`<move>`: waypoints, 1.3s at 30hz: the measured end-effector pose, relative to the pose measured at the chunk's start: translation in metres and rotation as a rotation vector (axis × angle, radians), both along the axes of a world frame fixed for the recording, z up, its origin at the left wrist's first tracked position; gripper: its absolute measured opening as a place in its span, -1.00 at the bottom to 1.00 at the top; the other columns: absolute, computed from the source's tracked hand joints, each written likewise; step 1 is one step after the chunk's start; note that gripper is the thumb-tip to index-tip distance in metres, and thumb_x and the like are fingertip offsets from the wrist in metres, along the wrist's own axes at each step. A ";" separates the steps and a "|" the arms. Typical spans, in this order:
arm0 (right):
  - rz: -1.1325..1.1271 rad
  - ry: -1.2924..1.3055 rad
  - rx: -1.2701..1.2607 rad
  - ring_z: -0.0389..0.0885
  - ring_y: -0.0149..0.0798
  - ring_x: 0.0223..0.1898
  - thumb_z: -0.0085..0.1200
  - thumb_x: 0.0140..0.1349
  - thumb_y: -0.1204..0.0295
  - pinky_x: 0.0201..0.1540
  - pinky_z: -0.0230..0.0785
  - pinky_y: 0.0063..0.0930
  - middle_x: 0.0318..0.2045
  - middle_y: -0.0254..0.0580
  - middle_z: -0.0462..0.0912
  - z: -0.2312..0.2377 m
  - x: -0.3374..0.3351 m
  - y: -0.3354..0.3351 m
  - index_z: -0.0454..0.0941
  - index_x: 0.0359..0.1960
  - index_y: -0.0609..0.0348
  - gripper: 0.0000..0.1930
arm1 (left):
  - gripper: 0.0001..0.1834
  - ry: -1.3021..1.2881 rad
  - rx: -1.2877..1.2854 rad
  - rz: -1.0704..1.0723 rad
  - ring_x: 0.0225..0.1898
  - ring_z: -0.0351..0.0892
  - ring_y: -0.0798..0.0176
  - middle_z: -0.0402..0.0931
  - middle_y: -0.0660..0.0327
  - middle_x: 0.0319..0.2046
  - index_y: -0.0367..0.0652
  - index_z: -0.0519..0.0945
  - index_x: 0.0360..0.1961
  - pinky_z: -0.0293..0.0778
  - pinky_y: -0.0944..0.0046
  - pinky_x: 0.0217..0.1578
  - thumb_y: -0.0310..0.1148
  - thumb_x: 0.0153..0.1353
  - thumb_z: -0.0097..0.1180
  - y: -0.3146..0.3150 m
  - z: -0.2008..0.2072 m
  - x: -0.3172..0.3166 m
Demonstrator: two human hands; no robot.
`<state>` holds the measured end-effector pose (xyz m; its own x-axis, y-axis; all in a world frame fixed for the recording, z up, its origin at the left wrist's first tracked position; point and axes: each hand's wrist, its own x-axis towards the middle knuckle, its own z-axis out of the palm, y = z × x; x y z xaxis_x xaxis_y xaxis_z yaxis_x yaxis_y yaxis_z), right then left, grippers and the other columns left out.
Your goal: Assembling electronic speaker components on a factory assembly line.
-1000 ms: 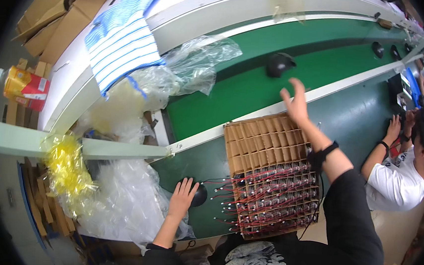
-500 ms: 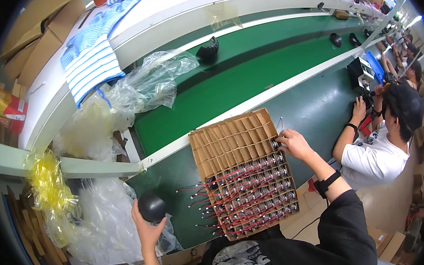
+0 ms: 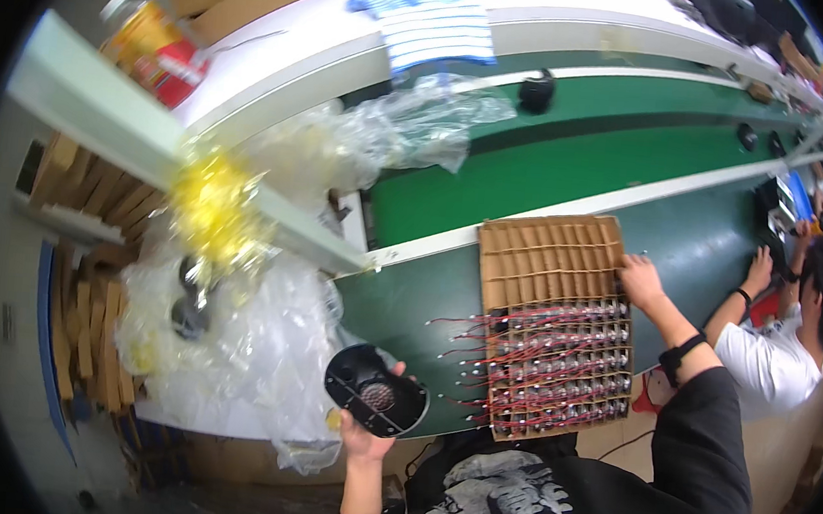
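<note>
My left hand (image 3: 368,435) grips a black plastic shell (image 3: 345,387) from beneath and from its right side. Its hollow inside faces up, showing a round mesh patch and small posts. To the right lies a divided cardboard box (image 3: 549,250); its far rows of cells look bare. Several round metallic parts with red and black wires (image 3: 558,365) fill the nearer rows, their leads hanging over the left side. At the box's right edge, beside the far rows, my right hand (image 3: 640,280) has its fingers bent together; whatever they pinch is hidden.
Clear plastic bags (image 3: 239,359) and a yellow plastic bundle (image 3: 214,205) crowd the left side, beside a pale metal post (image 3: 95,97). Beyond a white rail runs a green belt (image 3: 573,173) carrying black shells (image 3: 536,90). A co-worker in white (image 3: 771,358) sits at the right.
The view has swung left. My left hand has turned the black shell from its smooth domed side to its hollow side. My right hand stays at the box's right edge.
</note>
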<state>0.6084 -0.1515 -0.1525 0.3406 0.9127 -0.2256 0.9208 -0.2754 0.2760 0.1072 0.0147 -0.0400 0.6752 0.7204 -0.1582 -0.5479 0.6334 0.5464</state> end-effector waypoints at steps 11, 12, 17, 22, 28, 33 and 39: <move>-0.482 0.883 0.798 0.57 -0.06 -0.09 0.23 0.04 0.47 -0.02 0.40 -0.29 -0.15 0.02 0.58 0.108 -0.058 -0.012 0.44 -0.29 0.21 -0.76 | 0.15 0.135 0.324 -0.032 0.30 0.11 -0.01 0.13 0.06 0.23 -0.21 -0.03 0.33 0.12 -0.06 0.26 -0.26 -0.20 0.49 -0.017 0.007 -0.019; -0.700 1.297 0.873 0.60 -0.10 -0.13 0.21 0.10 0.43 -0.04 0.43 -0.31 -0.20 0.01 0.60 0.113 -0.074 -0.010 0.44 -0.27 0.20 -0.77 | 0.15 0.125 0.325 -0.038 0.30 0.11 -0.01 0.13 0.06 0.23 -0.21 -0.03 0.33 0.12 -0.06 0.26 -0.26 -0.20 0.49 -0.019 0.010 -0.016; -0.526 2.504 0.785 0.60 -0.08 -0.15 0.16 0.16 0.27 -0.06 0.49 -0.24 -0.09 0.02 0.52 0.166 -0.220 0.027 0.32 0.04 0.23 -0.52 | 0.25 0.373 0.907 0.202 0.32 0.07 -0.03 0.02 0.07 0.27 -0.20 -0.25 0.36 0.05 -0.01 0.28 -0.09 -0.13 0.43 -0.022 0.025 0.005; -0.289 2.882 0.321 0.59 -0.04 -0.12 0.08 0.20 0.19 -0.03 0.44 -0.24 -0.03 0.06 0.48 0.204 -0.278 0.034 0.00 0.32 0.28 -0.24 | 0.23 0.525 1.289 0.491 0.34 -0.02 -0.10 -0.04 0.06 0.31 -0.05 -0.22 0.38 0.14 -0.08 0.25 0.17 -0.12 0.32 -0.013 0.042 0.018; -0.055 2.224 0.844 0.51 -0.19 0.02 0.13 0.16 0.34 0.07 0.36 -0.36 -0.08 0.00 0.52 0.227 -0.302 0.044 0.28 0.15 0.31 -0.45 | -0.12 -0.187 0.023 -0.124 0.29 0.07 -0.25 0.02 -0.11 0.29 0.27 -0.06 0.37 0.19 -0.36 0.15 0.23 0.06 -0.03 -0.022 0.077 0.012; 0.417 1.070 0.941 0.49 -0.20 -0.28 0.35 -0.15 0.32 -0.24 0.33 -0.39 -0.24 -0.25 0.61 0.275 -0.308 0.055 0.57 -0.14 0.20 -0.53 | -0.17 0.036 0.078 0.164 0.16 0.29 -0.24 0.19 -0.16 0.20 0.31 0.04 0.33 0.36 -0.27 0.08 0.31 0.07 -0.08 -0.037 0.070 0.012; 0.472 1.076 0.748 0.50 -0.15 -0.29 0.30 -0.08 0.31 -0.27 0.36 -0.34 -0.34 -0.24 0.54 0.287 -0.314 0.065 0.50 -0.10 0.20 -0.53 | -0.20 -0.275 -0.251 0.050 0.21 0.23 -0.13 0.17 -0.06 0.23 0.35 0.05 0.32 0.21 -0.24 0.18 0.33 0.07 -0.15 -0.039 0.073 0.012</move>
<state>0.2939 -0.0863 0.1341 -0.0571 0.9104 0.4097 0.6304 0.3511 -0.6924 0.1192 -0.0244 0.0328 0.6818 0.7156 -0.1518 -0.6863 0.6976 0.2060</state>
